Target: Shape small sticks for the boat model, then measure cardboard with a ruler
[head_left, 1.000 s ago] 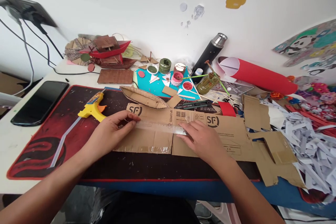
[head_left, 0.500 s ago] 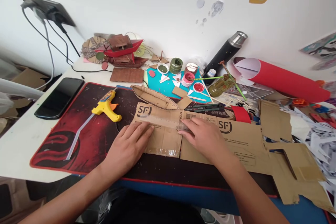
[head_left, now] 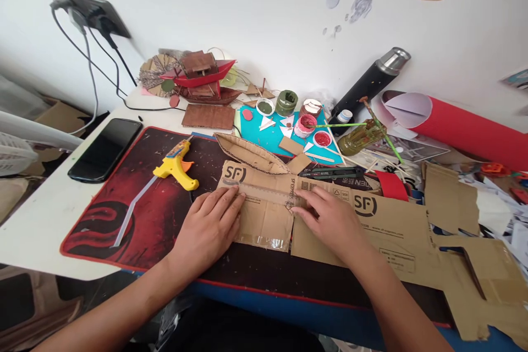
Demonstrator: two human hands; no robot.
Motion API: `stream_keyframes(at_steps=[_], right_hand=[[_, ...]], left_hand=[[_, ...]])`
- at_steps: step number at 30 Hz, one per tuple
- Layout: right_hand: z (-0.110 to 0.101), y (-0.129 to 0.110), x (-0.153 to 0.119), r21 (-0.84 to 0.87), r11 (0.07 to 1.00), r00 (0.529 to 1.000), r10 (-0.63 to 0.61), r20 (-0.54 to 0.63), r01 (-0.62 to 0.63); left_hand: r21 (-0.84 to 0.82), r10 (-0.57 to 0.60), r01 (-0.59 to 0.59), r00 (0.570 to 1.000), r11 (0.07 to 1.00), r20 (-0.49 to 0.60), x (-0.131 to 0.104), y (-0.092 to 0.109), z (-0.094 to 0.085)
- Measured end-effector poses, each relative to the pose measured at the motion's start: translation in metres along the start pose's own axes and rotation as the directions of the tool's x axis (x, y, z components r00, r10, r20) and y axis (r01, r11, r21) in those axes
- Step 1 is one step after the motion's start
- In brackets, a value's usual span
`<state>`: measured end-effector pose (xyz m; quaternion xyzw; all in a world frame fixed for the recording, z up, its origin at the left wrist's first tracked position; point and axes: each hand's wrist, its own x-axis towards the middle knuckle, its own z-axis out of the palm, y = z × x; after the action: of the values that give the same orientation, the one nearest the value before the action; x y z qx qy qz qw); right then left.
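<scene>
A clear ruler [head_left: 266,193] lies across a brown cardboard sheet [head_left: 264,225] printed with SF marks. My left hand [head_left: 210,220] holds the ruler's left end, its fingers together and pressed down on the cardboard. At the other end my right hand [head_left: 330,217] grips the ruler between thumb and fingers, and its palm rests over the longer right part of the sheet. A slit runs down the cardboard between the hands. Just behind the sheet sits a boat-shaped cardboard hull [head_left: 251,154]. Beside it lies a dark utility knife [head_left: 330,173].
A yellow glue gun [head_left: 176,168] and a black phone [head_left: 105,149] lie to the left. Open paint pots [head_left: 305,125], painted model boats [head_left: 202,77] and a black thermos [head_left: 371,82] stand along the wall. Cut cardboard [head_left: 490,269] and a red paper roll [head_left: 474,126] are at the right.
The whole view has shifted, so everything appears a little further right. Both hands keep their places on the ruler and cardboard, with the ruler now showing more plainly.
</scene>
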<state>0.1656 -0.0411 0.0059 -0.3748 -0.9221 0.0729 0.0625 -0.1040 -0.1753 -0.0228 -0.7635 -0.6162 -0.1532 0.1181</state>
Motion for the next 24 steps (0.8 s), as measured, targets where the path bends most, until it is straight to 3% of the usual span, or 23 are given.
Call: stream_keyframes(at_steps=[24], right_hand=[[0.024, -0.004, -0.006, 0.103, 0.994, 0.965, -0.003, -0.264, 0.031]], left_hand=[[-0.006, -0.031, 0.031, 0.999, 0.999, 0.019, 0.000, 0.000, 0.000]])
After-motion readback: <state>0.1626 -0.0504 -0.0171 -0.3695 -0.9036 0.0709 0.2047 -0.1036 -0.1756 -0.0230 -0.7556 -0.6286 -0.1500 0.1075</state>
